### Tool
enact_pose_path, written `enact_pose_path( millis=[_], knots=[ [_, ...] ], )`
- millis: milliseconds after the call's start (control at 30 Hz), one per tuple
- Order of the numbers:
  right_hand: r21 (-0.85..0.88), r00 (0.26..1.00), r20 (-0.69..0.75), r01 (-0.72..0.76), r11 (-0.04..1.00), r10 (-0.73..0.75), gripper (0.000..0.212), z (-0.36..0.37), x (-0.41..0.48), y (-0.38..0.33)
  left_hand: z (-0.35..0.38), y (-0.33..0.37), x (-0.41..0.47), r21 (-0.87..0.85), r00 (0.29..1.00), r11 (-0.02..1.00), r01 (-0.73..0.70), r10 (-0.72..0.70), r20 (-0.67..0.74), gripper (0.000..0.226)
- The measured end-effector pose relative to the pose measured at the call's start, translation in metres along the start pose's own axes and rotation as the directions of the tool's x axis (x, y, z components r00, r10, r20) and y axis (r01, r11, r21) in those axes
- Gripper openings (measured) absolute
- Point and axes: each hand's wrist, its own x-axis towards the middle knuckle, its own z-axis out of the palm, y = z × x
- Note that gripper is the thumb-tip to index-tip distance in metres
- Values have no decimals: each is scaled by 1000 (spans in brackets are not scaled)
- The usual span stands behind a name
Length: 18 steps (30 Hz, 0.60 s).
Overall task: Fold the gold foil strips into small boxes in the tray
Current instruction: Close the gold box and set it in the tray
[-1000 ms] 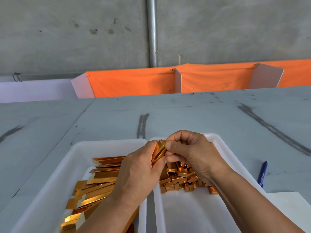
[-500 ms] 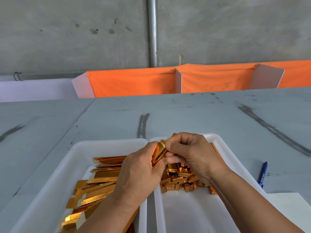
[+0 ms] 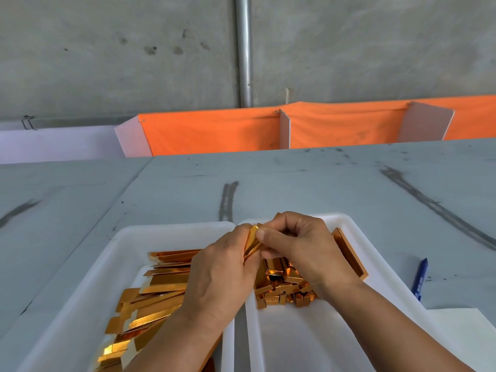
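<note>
Strip: a gold foil strip (image 3: pixel 252 241) is sitting between both hands, over the inner rim of the right tray (image 3: pixel 346 218), long axis running up and away.
Left hand (image 3: pixel 220 275): fingers are pinching its left side.
Right hand (image 3: pixel 303 251): thumb and curled fingers are pinching its right side, equally near.
Boxes (image 3: pixel 281 294): finished ones are lying in the right tray, just below the right hand.
</note>
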Motion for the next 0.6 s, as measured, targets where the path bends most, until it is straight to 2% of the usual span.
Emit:
enact_pose_path(
  millis=[133,233,300,333,400,467,533,600],
  knots=[
    [-60,999,-17,-48,997,47,7,0,1,-1,0,1,-1,66,999,997,-37,37,11,38],
    [-21,998,-53,-46,999,45,5,-6,3,-3,-4,-2,3,59,999,997,-46,47,-17,62],
    [68,990,-126,-56,996,64,5,-13,6,-5,-9,-5,7,-59,998,998,13,-17,-64,85],
    [152,985,-148,-70,986,93,4,-17,7,-6,-12,-7,8,-174,994,983,52,-66,-81,93],
    [344,979,-128,-109,933,161,5,-22,10,-8,-17,-13,10,-441,980,887,137,-186,-70,98],
    [455,977,-70,-149,878,202,6,-24,11,-8,-22,-18,10,-635,970,745,205,-239,33,96],
    [501,975,-18,-181,846,219,6,-22,11,-8,-25,-20,11,-772,970,591,236,-193,150,89],
    [511,974,2,-196,837,227,6,-21,11,-8,-27,-19,12,-852,968,461,248,-149,201,84]
  ],
)
